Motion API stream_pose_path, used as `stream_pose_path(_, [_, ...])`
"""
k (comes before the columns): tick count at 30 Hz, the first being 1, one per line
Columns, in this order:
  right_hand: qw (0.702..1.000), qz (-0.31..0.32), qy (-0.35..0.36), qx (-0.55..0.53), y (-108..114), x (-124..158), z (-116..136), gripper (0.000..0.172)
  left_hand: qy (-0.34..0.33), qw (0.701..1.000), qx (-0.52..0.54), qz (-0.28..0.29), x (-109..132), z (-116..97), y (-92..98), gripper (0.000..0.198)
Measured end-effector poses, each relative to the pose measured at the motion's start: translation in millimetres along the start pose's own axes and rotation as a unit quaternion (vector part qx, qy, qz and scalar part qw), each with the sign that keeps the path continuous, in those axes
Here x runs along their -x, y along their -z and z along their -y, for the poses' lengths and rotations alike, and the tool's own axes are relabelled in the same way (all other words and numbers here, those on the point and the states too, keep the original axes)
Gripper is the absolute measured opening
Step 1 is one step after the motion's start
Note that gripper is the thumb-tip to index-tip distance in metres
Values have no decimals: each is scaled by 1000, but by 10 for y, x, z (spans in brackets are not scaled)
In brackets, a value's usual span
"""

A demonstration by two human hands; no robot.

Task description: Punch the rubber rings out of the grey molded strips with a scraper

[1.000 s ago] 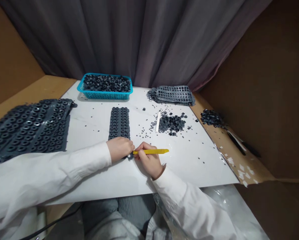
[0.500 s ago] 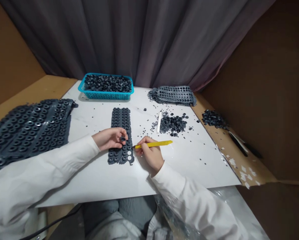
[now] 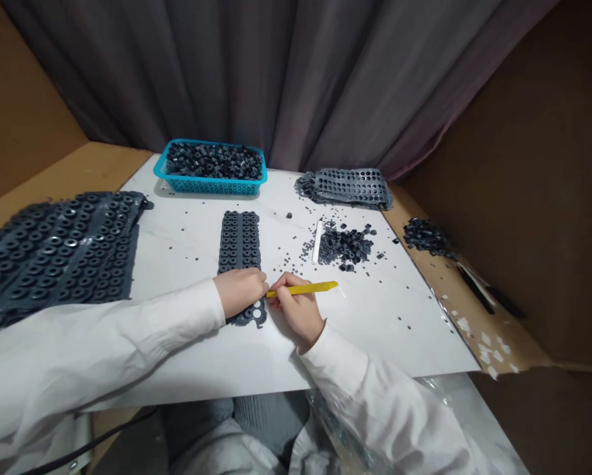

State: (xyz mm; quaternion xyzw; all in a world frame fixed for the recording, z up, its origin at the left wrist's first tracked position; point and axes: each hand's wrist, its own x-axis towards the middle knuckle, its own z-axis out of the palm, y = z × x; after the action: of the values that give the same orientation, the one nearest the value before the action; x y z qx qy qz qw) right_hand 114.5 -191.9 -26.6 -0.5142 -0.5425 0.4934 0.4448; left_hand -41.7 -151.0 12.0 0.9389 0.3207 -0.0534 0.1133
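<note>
A basket [image 3: 210, 187] stands behind the rubber strip [image 3: 239, 241].

Colour obs: basket [image 3: 209, 187] teal, lattice-pattern walls; contents dk grey. Perforated strip [image 3: 239, 241] dk grey, double-row ring pattern, white showing thru holes at near end. Mat [image 3: 53, 254] on L same dk grey, dense ring rows. Stick [image 3: 303, 288] bright yellow. Sleeves [image 3: 102, 336] white. Sheet [image 3: 385, 336] white, faint grey veining, dk grey specks scattered. Curtain [image 3: 177, 72] grey w/ mauve tint, vertical fold stripes. Cardboard wall [image 3: 498, 132] brown.
</note>
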Motion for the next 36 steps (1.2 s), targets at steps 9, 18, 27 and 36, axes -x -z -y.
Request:
stream_pose_path(9, [998,-8,-30,-47,-24,12,7,12,204,769,556,-240,177,366,39,17])
stream_pose_path(18, [995,-41,-54,-76,-42,-62,32,6,194,745,637,-31,-50,342,127,11])
stream_pose_path(27, [998,-33,-35,-51,-34,-52,3,8,-9,993,116,6,-149,321,61,10])
stream_pose_path(36, [1000,-15,0,11,-5,-43,-29,12,-26,997,71,-17,-74,245,-36,16])
